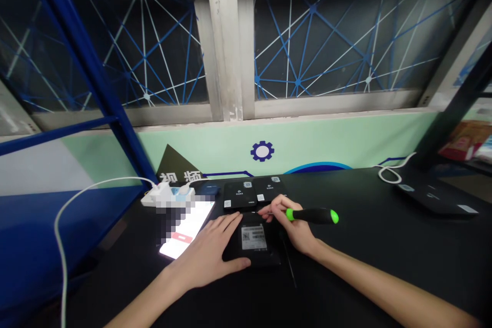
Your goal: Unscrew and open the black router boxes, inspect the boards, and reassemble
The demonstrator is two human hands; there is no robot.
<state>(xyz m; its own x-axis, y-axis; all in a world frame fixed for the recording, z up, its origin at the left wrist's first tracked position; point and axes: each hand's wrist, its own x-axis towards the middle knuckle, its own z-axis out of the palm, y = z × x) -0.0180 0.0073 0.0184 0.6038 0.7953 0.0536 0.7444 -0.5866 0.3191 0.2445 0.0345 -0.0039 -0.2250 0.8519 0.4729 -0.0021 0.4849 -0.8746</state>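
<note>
Black table (365, 251) carrying a flat black device (267, 251). Left hand (205, 256) lies on the device, fingers (226, 224) spread apart. Right hand (290, 223), just above the device's upper edge, has fingers (274, 206) clamped on a green-and-black screwdriver (313, 216).

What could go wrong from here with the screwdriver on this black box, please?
The screwdriver in the right hand could slip off the black box and scratch it. It might also jab the left hand, which rests on the box nearby. The lit phone lies close beside the box, so it could get knocked.
</note>
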